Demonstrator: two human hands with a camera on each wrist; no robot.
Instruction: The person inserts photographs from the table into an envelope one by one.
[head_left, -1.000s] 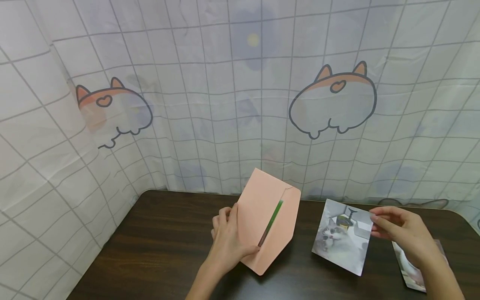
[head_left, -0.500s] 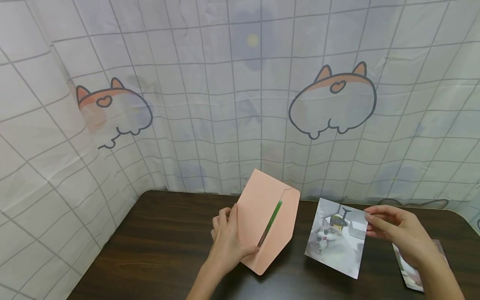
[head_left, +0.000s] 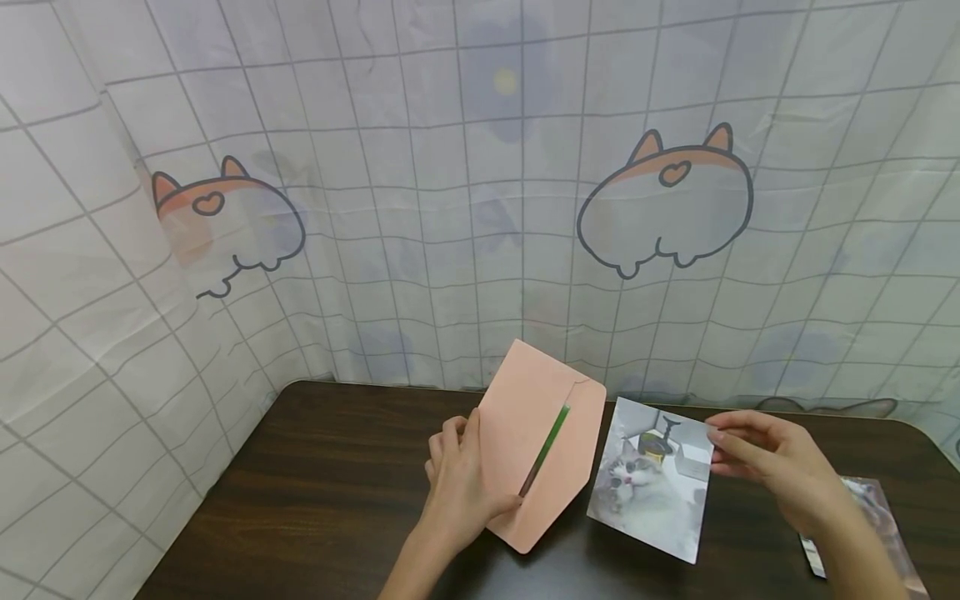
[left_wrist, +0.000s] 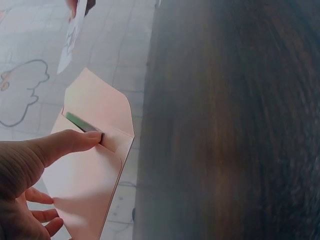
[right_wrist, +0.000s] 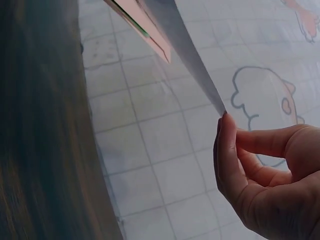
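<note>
A pink envelope (head_left: 513, 433) is tilted up above the table, its flap folded open toward the right. My left hand (head_left: 456, 487) grips its left side, thumb at the opening and fingers behind. Inside the opening shows a green and dark strip (left_wrist: 75, 120), apparently the edge of something in the envelope; most of it is hidden. To the right, a photo card (head_left: 652, 492) with a white-and-grey cat slants over the table. My right hand (head_left: 772, 462) pinches its upper right corner between thumb and fingers. In the right wrist view the card appears nearly edge-on, close to the envelope.
Another photo card (head_left: 883, 525) lies on the dark wooden table (head_left: 322, 492) at the right, partly covered by the right forearm. A white grid-patterned curtain (head_left: 420, 217) with cartoon animals hangs along the table's back and left edges.
My right hand has carried the cat photo card left, bringing it close to the envelope. More of the card lying at the right now shows. The envelope has barely shifted.
</note>
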